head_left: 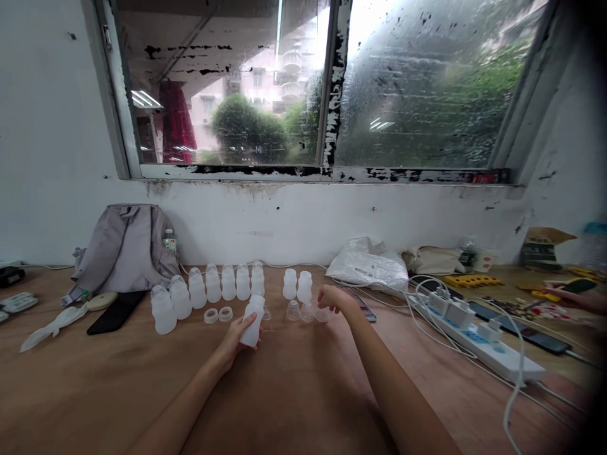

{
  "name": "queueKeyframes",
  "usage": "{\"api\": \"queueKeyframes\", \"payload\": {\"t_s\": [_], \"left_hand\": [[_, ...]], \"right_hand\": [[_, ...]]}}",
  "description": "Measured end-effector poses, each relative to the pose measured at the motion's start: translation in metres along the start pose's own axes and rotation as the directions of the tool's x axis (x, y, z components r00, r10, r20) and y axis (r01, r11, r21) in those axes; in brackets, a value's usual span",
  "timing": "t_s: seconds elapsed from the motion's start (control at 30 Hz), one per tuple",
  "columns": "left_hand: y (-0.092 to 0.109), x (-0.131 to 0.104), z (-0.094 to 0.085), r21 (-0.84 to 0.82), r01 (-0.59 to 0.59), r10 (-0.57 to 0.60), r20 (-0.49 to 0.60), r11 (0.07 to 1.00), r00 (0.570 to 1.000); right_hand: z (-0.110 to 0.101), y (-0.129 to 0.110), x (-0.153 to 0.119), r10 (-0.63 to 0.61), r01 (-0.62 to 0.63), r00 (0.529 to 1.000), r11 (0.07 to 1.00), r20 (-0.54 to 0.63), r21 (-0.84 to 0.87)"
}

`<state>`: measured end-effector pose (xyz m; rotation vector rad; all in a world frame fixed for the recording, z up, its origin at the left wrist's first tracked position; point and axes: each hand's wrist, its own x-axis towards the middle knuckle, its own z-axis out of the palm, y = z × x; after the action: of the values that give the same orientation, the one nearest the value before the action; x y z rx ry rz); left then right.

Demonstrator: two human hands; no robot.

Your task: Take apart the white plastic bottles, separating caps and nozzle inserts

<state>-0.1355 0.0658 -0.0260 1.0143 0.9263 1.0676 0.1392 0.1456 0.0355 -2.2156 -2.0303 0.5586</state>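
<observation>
My left hand is closed around a frosted white baby bottle, tilted slightly, just above the table. My right hand hovers at the clear domed caps, its fingers bent down and somewhat apart over the rightmost cap; I cannot tell whether they touch it. Behind the caps stand two white bottles without a visible dome. To the left, several capped bottles form a curved row. Two white rings lie in front of them. Another small clear piece is partly hidden behind the held bottle.
At the left are a grey backpack, a black phone and a tied plastic bag. Rightward lie a wrapped package, a phone and a power strip with loose cables. Another person's hand works at the far right.
</observation>
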Motion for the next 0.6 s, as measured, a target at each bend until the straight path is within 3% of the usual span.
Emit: {"api": "queueKeyframes", "payload": {"t_s": [0.3, 0.47, 0.6], "left_hand": [[0.0000, -0.0020, 0.0013, 0.025, -0.001, 0.001, 0.002, 1.000, 1.000], [-0.0011, -0.0033, 0.0040, 0.076, -0.013, 0.012, 0.018, 0.997, 1.000], [-0.0021, -0.0058, 0.0082, 0.146, -0.032, 0.025, 0.050, 0.989, 0.998]], "right_hand": [[-0.0045, -0.0035, -0.0087, 0.038, -0.040, 0.999, 0.998, -0.037, -0.039], [-0.0023, -0.0036, -0.0065, -0.009, 0.008, 0.999, 1.000, -0.052, -0.017], [-0.0070, -0.0075, -0.0073, -0.110, 0.114, 0.985, 0.993, -0.132, 0.023]]}}
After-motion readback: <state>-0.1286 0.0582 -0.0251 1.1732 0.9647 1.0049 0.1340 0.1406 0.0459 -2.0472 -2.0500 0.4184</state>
